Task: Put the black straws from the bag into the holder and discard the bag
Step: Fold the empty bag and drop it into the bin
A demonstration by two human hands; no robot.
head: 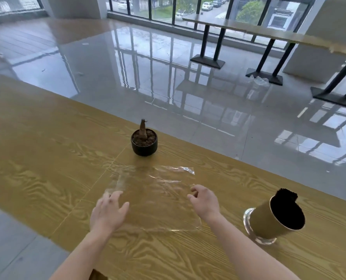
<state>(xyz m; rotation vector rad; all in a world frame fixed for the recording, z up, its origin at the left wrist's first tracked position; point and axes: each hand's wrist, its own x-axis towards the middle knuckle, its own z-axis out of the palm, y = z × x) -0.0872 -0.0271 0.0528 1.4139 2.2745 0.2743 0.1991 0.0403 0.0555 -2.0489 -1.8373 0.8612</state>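
Both hands at the flat clear bag (156,190) on the table (46,168)
Spread left hand (109,214) rests on its left edge; right hand (204,204) curls at its right edge, grip unclear. Rightward, the gold holder (265,221) contains the black straws (287,211).

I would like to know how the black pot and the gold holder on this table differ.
The black pot is low; the gold holder is taller, on a clear glass base. The pot holds soil and a brown stump, the holder black straws. The pot sits beyond the clear bag, the holder to its right. Both are round and stand on the wooden table.
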